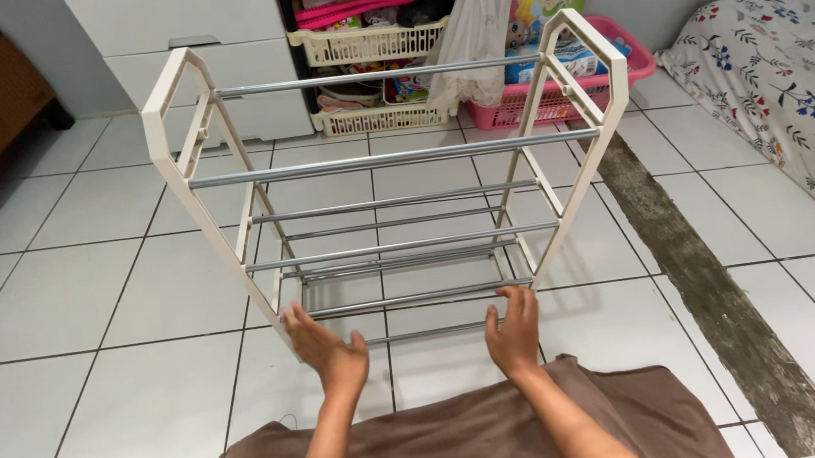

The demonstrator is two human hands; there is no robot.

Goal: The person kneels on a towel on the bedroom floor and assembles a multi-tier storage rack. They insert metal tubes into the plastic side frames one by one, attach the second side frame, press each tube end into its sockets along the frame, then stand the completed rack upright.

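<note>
Now, rack: cream-framed shelf rack point(391, 161) with metal bars stands on the tiled floor point(88, 320), just beyond both hands.
Left hand point(328, 351): open, empty, near the lowest bars.
Right hand point(515, 330): open, empty, likewise.

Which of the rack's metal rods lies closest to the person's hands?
The lowest, nearest rod, running between the left hand and right hand. All other rods sit higher on the cream rack, farther away.

Bright, even daylight fills the room, and the glossy white floor tiles point(76, 410) throw back a soft sheen at lower left. Shadows stay faint. The silver metal rods of the cream plastic rack point(391, 161) catch thin highlights. Focus is sharp centrally; straight lines bow slightly toward the frame edges.
</note>
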